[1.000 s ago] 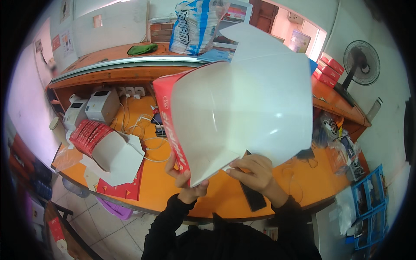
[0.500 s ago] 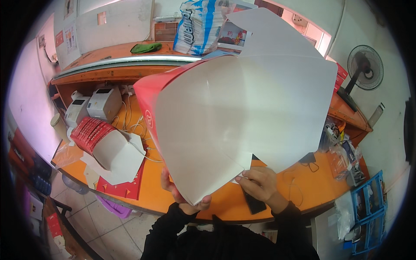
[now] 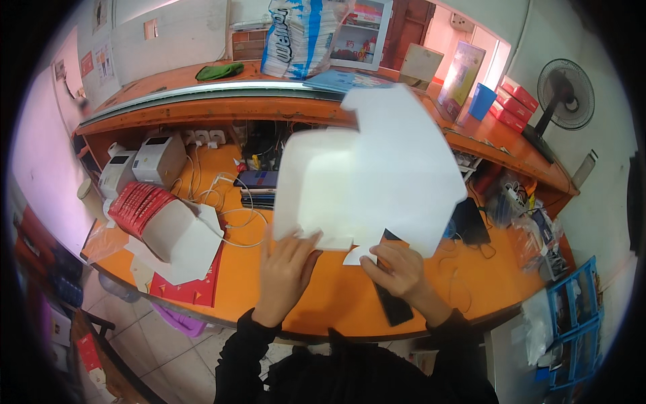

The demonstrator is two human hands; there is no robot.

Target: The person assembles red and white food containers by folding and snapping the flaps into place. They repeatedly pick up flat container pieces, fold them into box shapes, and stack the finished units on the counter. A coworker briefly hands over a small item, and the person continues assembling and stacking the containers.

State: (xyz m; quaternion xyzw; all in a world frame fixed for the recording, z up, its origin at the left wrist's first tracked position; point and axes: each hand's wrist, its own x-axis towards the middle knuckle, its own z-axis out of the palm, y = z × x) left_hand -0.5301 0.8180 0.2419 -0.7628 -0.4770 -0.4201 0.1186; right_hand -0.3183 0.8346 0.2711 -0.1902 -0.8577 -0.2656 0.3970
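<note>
A large white sheet of card (image 3: 404,161), creased into a half-folded carton, stands tilted over the middle of the desk. On its left side a curved panel (image 3: 316,182) rises. My left hand (image 3: 286,269) rests at the lower left edge with the fingers stretched out and touching the card. At the lower edge, my right hand (image 3: 400,273) pinches a small white flap of the card between thumb and fingers. A dark phone (image 3: 393,306) lies under my right hand, partly hidden.
At the left lie several nested red-and-white cartons (image 3: 151,219) on a red sheet (image 3: 195,286). Behind them stand two white label printers (image 3: 159,160) with trailing cables. The raised counter holds a plastic-wrapped pack (image 3: 299,40), a green cloth (image 3: 219,71) and a fan (image 3: 565,101).
The carton has dropped lower and away from me, and its red outer side is out of sight. My left hand has shifted from beneath its corner to its lower left edge.
</note>
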